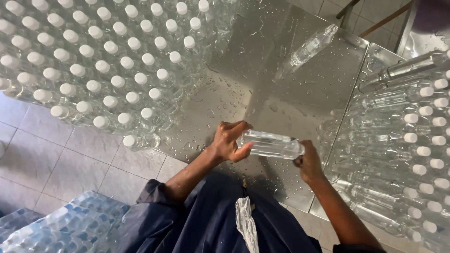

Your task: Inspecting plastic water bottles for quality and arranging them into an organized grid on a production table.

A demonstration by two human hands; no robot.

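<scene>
Dark blue work clothing [206, 220] is seen closest to the lens, with a crumpled white plastic strip [246, 225] hanging at the waist.

Item 1: clear plastic bottle [272, 144], held level above the wet steel table [262, 61], near its front edge, between 2 hands.

Item 2: left hand [229, 140], wrist bent, forearm angled up from the lower left. Its fingers [234, 126] are curled over one end of the bottle, thumb beneath; that end is hidden, so whether a cap is pinched cannot be told.

Item 3: right hand [308, 163], forearm rising from the lower right. It is closed at the other end of the bottle; the fingers are pressed together, largely hidden behind the knuckles.

Item 4: standing capped bottles [108, 61], massed at the left of the table. Item 5: bottles lying in rows [417, 150] at the right. Item 6: 1 loose bottle [309, 47] lying at the far side. Item 7: wrapped packs [70, 225] on the tiled floor [84, 154].

Risk, as judged: droplets cover the table, so the held bottle is probably wet too and could be lost from an end-only grip, falling onto the table edge or floor.
</scene>
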